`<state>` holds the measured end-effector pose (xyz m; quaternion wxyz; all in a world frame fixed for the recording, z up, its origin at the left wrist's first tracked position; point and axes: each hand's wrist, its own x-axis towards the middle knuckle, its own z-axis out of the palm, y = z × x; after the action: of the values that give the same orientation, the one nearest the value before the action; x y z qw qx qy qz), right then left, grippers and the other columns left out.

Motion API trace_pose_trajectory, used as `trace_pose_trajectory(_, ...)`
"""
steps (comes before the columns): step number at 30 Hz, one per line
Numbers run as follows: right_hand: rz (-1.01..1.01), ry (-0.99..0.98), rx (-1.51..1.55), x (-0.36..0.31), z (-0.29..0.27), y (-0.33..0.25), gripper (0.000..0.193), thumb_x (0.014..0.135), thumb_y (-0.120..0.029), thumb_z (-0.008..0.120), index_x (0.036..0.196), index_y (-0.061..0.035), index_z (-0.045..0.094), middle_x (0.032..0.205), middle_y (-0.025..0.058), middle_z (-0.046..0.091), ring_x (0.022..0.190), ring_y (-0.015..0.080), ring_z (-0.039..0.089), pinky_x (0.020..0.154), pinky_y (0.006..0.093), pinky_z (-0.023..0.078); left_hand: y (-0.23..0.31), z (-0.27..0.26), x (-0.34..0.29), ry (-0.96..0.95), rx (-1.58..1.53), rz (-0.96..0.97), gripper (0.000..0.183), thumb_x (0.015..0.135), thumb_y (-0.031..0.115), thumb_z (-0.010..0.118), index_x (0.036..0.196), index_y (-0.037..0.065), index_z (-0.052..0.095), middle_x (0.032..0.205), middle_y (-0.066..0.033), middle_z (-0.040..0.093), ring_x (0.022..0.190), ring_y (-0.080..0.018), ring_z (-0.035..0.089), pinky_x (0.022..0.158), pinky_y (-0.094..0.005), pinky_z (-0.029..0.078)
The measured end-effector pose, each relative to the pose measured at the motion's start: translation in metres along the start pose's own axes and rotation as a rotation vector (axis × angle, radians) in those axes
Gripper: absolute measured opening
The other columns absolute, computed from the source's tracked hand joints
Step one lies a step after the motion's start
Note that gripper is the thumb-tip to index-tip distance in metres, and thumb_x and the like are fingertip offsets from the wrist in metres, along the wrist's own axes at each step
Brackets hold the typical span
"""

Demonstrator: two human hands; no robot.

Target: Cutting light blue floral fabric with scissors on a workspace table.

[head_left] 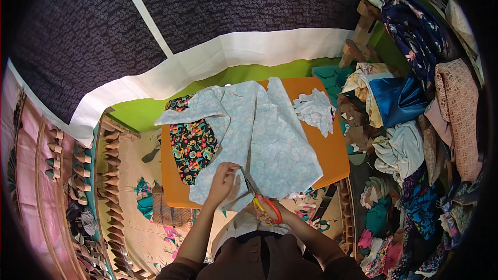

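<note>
A large pale blue fabric [280, 145] with a faint pattern lies spread over an orange table [329, 161], its near edge hanging over the front. My left hand [223, 182] pinches this fabric near its front edge. Scissors [273, 210] with red and yellow handles are in my right hand [263, 217]. Their blades point up and left at the cloth, close to my left fingertips; exactly how far apart they are is hard to make out. Beneath the pale cloth, on the left, shows a black fabric [193, 148] with colourful flowers.
A crumpled pile of pale scraps [315, 111] sits at the table's right. Heaped fabrics [402, 150] crowd the right side. Rows of brown shoe-shaped pieces [111, 186] line racks on the left. Fabric scraps [171, 233] litter the floor; a dark patterned curtain [223, 10] hangs behind.
</note>
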<state>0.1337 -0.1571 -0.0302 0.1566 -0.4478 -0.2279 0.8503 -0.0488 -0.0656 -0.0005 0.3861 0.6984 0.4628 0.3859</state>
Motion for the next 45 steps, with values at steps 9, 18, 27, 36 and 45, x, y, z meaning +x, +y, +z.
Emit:
trace_pose_trajectory(9,0.065,-0.033,0.083,0.006,-0.021,0.013,0.054,0.075,-0.065,0.037,0.077,-0.0119,0.042,0.053,-0.0061,0.032,0.042,0.0028,0.031,0.039,0.0163,0.027,-0.024,0.004,0.034,-0.117,0.414,-0.178,0.026,0.077,0.016,0.055,0.096,-0.001,0.054,0.092,-0.0187,0.054,0.086,-0.0333,0.052,0.075,-0.036,0.042)
trace_pose_trajectory(18,0.013,0.089,-0.095,0.016,-0.011,0.029,0.059,0.071,-0.073,0.032,0.076,-0.0143,0.041,0.053,-0.0063,0.033,0.038,0.0047,0.032,0.036,0.0205,0.029,-0.07,0.017,0.051,-0.396,0.122,-0.578,0.021,0.071,0.019,0.058,0.081,0.0,0.054,0.073,-0.0138,0.055,0.067,-0.0263,0.055,0.062,-0.034,0.044)
trace_pose_trajectory(27,0.004,0.067,0.368,0.023,0.021,0.049,0.058,0.073,-0.071,0.026,0.076,-0.0142,0.035,0.053,-0.0051,0.029,0.039,0.0052,0.027,0.035,0.0186,0.024,-0.056,-0.012,0.061,-0.73,0.395,0.267,0.07,0.058,0.022,0.07,0.118,0.005,0.04,0.117,-0.018,0.04,0.105,-0.035,0.041,0.088,-0.0402,0.035)
trace_pose_trajectory(36,-0.306,0.214,0.557,0.044,0.073,0.04,0.052,0.081,-0.064,0.026,0.076,-0.0123,0.034,0.054,-0.0032,0.03,0.04,0.0039,0.025,0.035,0.019,0.024,-0.082,-0.016,0.046,-0.635,0.367,0.303,0.027,0.07,0.008,0.055,0.096,0.005,0.049,0.089,-0.0124,0.05,0.083,-0.0296,0.05,0.069,-0.0369,0.043)
trace_pose_trajectory(45,-0.371,0.122,0.609,0.045,0.097,0.034,0.053,0.08,-0.064,0.026,0.078,-0.0115,0.035,0.054,-0.0035,0.03,0.04,0.0041,0.027,0.036,0.0178,0.024,-0.037,-0.059,0.043,-0.527,0.432,0.364,0.035,0.066,-0.002,0.052,0.1,0.007,0.053,0.082,-0.0103,0.049,0.075,-0.0274,0.05,0.063,-0.0356,0.043)
